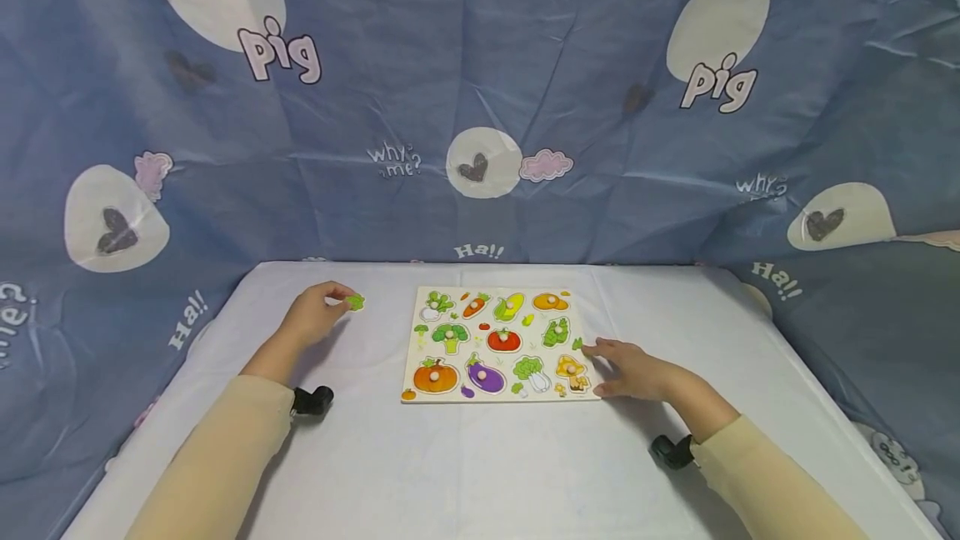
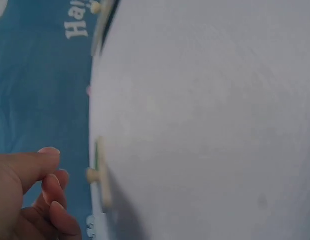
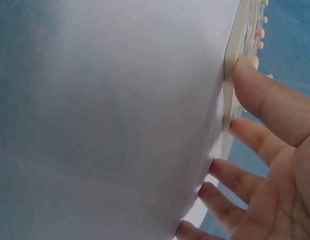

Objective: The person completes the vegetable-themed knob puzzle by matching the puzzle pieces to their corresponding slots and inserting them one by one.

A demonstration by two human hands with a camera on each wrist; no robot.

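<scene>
A wooden peg puzzle board (image 1: 467,340) with painted vegetables lies on the white table. Left of it is a small green piece (image 1: 356,302), its vegetable kind unclear. The left wrist view shows this piece (image 2: 106,192) nearly edge-on, with its round knob facing the fingers. My left hand (image 1: 317,313) is beside it, thumb and fingers bent, a small gap between fingertips and knob. My right hand (image 1: 633,369) rests at the board's right edge. In the right wrist view its thumb and index finger touch the board edge (image 3: 228,95), while the other fingers spread onto the cloth.
Knobbed pieces such as a pumpkin (image 1: 435,376), an eggplant (image 1: 485,375), a tomato (image 1: 503,341) and a mushroom (image 1: 572,372) sit on the board. White cloth (image 1: 465,473) covers the table. A blue printed curtain (image 1: 420,90) hangs behind and at both sides.
</scene>
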